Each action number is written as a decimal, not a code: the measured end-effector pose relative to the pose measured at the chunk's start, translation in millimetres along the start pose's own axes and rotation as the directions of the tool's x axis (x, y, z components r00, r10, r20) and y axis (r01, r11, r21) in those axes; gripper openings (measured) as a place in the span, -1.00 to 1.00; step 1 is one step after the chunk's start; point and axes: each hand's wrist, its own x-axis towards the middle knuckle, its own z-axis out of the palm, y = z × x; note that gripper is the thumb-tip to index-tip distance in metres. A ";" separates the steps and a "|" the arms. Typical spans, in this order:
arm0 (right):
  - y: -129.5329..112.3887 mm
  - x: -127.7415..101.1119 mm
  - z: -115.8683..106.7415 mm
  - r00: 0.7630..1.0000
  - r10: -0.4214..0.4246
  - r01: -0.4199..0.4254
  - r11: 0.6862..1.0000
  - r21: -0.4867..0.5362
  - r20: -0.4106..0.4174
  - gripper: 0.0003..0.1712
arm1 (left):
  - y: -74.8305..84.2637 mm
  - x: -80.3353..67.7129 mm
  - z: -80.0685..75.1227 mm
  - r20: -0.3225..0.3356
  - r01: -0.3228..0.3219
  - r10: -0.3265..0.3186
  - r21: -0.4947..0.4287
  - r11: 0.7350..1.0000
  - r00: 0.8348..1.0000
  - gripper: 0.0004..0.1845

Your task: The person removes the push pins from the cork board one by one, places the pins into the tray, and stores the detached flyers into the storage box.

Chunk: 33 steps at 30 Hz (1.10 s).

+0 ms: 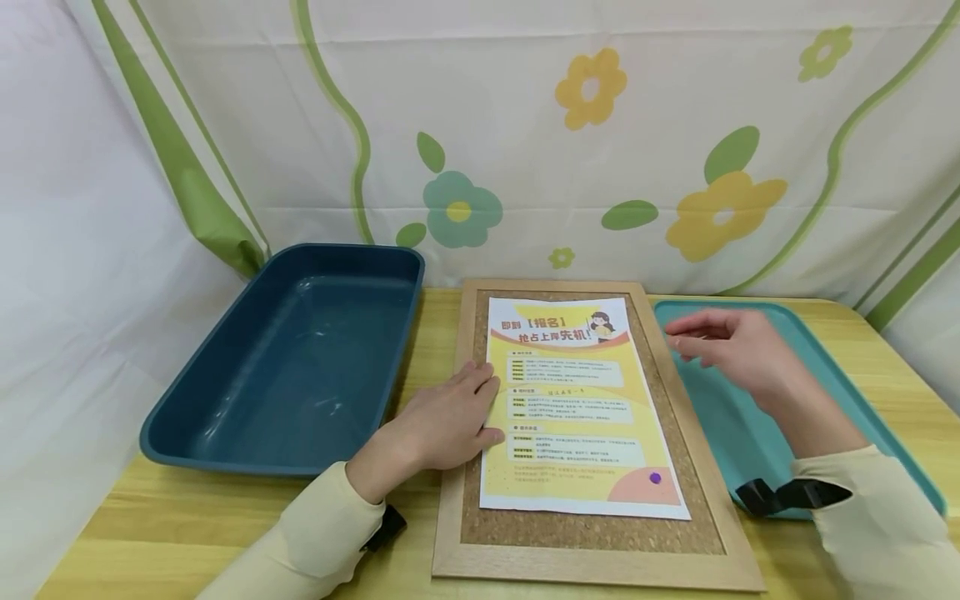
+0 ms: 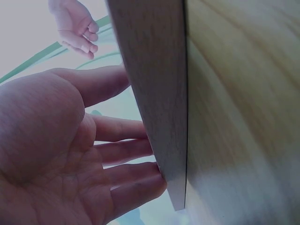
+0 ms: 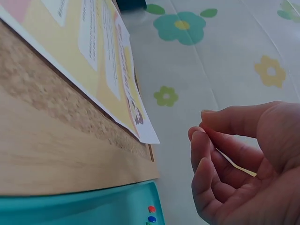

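Note:
A wood-framed corkboard [image 1: 588, 533] lies flat on the table with a yellow printed poster [image 1: 570, 417] on it. A purple pushpin [image 1: 656, 478] sits at the poster's lower right corner. My left hand [image 1: 450, 417] rests on the board's left side, fingertips reaching the poster's left edge with fingers fairly straight. To the right of the board's upper part, my right hand [image 1: 738, 346] hovers above the teal tray [image 1: 810, 358]. Its thumb and fingertips meet in a pinch, where a sliver of red shows, apparently a pushpin mostly hidden by the fingers.
In the right wrist view, a red pushpin [image 3: 151, 209] and a blue pushpin [image 3: 152, 219] lie in the tray. A deep dark-blue bin [image 1: 300, 375] stands on the table left of the board. A flowered curtain [image 1: 525, 125] hangs behind.

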 end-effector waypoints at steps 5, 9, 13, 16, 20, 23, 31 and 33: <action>-0.7 -12.1 5.3 0.999 -0.019 0.019 1.000 0.020 0.030 -0.57 | 0.3 0.2 0.2 -0.004 -0.003 0.003 0.000 1.000 1.000 -0.24; -0.2 -22.2 11.0 0.997 -0.016 0.013 0.999 0.031 0.072 -0.52 | 0.2 0.7 0.6 -0.007 -0.007 0.007 0.002 1.000 1.000 -0.24; 0.0 -31.7 16.5 0.992 -0.019 0.012 0.998 0.058 0.126 -0.48 | 0.3 0.7 0.5 -0.010 -0.009 0.009 0.009 1.000 1.000 -0.24; -0.1 -38.5 20.0 0.986 -0.029 0.015 0.996 0.083 0.164 -0.50 | 0.5 0.8 0.6 -0.012 -0.009 0.009 0.013 1.000 1.000 -0.24; 0.8 -48.1 23.2 0.978 -0.044 0.024 0.994 0.103 0.206 -0.54 | 0.5 1.2 1.2 -0.013 -0.009 0.009 0.015 1.000 1.000 -0.24; 2.5 -54.4 25.5 0.970 -0.044 0.019 0.994 0.106 0.239 -0.55 | 0.4 1.1 1.3 -0.012 -0.012 0.012 0.014 1.000 1.000 -0.24; 15.1 -63.0 33.8 0.923 -0.098 0.048 0.989 0.142 0.373 -0.61 | -0.1 0.6 0.7 -0.008 -0.013 0.013 0.010 1.000 1.000 -0.24; 16.4 -64.6 35.8 0.916 -0.106 0.058 0.989 0.132 0.387 -0.64 | -0.2 0.4 0.5 -0.007 -0.012 0.012 0.010 1.000 1.000 -0.24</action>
